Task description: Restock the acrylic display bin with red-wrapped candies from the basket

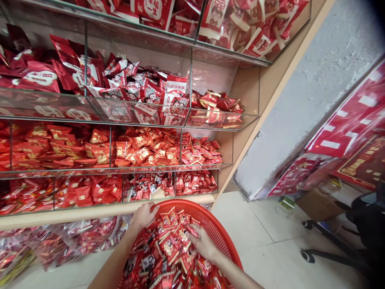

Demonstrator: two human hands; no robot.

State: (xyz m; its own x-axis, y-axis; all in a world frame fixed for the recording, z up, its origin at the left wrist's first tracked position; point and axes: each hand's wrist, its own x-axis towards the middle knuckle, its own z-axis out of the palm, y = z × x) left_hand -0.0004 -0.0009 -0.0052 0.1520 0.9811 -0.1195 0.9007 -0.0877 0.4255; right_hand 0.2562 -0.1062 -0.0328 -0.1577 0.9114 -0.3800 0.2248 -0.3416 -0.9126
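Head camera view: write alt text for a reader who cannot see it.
A person's left hand is at the rim of a red basket heaped with small red packets, while the right hand touches the packets. Beyond stands a divided shelf holding more packets; a grey wall and tiled floor are at right.

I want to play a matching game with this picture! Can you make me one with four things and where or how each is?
1. basket
2. left hand
3. wheeled chair
4. right hand

A. at the basket's rim
B. black, on the right side of the picture
C. holding a packet
D. red, with mesh sides

Pairs: 1-D, 2-A, 3-B, 4-C
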